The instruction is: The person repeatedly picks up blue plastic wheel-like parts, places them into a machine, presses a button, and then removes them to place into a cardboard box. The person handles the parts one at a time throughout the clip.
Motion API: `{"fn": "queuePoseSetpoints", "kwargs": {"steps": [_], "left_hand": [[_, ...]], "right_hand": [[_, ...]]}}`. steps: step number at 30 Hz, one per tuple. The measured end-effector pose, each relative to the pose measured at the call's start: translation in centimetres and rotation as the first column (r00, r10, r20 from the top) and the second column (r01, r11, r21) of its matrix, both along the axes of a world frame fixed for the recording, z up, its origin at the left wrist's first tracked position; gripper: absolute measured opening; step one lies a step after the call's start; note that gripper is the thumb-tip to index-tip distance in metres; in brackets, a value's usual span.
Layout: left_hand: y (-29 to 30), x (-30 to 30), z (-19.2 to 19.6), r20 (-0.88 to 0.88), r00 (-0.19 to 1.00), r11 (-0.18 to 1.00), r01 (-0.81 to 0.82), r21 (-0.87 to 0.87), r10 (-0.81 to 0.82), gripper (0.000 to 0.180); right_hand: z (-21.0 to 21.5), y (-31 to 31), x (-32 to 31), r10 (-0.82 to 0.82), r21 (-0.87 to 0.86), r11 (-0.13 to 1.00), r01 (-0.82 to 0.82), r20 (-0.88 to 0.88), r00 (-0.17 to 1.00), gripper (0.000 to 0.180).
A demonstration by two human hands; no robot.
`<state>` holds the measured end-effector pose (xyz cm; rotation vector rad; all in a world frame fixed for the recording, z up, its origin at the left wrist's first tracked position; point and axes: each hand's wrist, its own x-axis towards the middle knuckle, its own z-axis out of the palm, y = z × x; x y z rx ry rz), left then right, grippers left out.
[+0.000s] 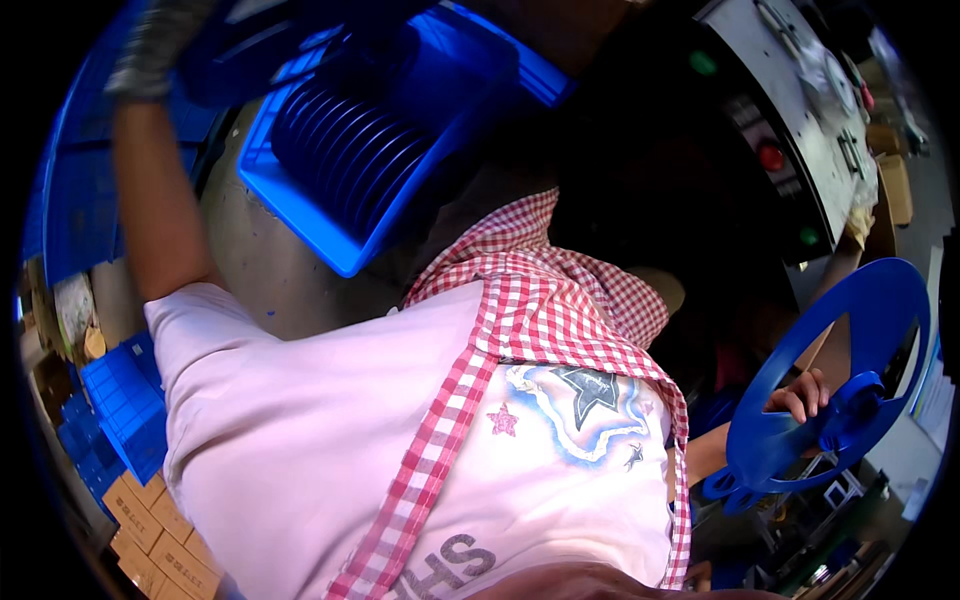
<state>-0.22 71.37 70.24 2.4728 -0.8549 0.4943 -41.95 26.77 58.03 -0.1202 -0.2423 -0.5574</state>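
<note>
At the upper left my left hand (pixel 150 55), in a grey glove, is blurred and partly cut off by the picture's edge. Against it is a dark blue slotted plastic piece (pixel 255 55), smeared like the hand and apparently held, above a blue crate (pixel 300 225). Several dark blue discs (pixel 350 150) stand on edge in a row inside the crate. On the right, my bare right hand (pixel 800 395) grips a large blue plastic disc (pixel 770 425) with wide cut-outs and a raised hub. Its fingers curl over the disc through an opening; the thumb is hidden.
A machine (pixel 790 150) with a pale top, a red button and green buttons stands at the upper right, tools lying on it. A yellowish glove-like shape (pixel 858 225) is at its edge. Blue bins (pixel 125 395) and stacked cartons (pixel 160 530) line the left.
</note>
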Motion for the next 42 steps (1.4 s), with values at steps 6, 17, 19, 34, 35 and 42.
{"fn": "queuePoseSetpoints", "kwargs": {"steps": [6,17,19,34,35,42], "left_hand": [[4.3,12.7,-23.6,-0.456,0.888,0.968,-0.169,-0.188,0.066,0.011],[7.7,18.0,-26.2,-0.038,0.878,0.845,-0.446,0.296,0.477,0.043],[6.9,18.5,-25.5,0.075,0.889,0.858,-0.456,0.238,0.452,0.038],[-28.0,13.1,-3.5,0.039,0.961,0.718,0.178,0.673,-0.275,0.049],[-28.4,14.8,-4.9,0.052,0.971,0.680,0.126,0.722,-0.235,0.058],[-29.5,19.1,-9.3,-0.104,0.990,0.439,0.137,0.888,-0.099,0.067]], "right_hand": [[-2.4,-2.4,2.0,0.139,-0.195,0.971,-0.136,0.000,0.990,0.055],[-2.7,-1.8,2.3,0.118,-0.205,0.973,-0.109,0.034,0.992,0.057],[-2.7,-1.8,2.4,0.091,-0.224,0.971,-0.081,0.037,0.995,0.058],[0.3,-0.8,-3.4,-0.142,-0.352,0.919,0.178,0.126,0.982,0.061],[0.5,-0.4,-3.9,-0.148,-0.357,0.915,0.187,0.133,0.980,0.061],[0.7,1.9,-5.2,-0.214,-0.370,0.897,0.243,0.118,0.970,0.063]]}}
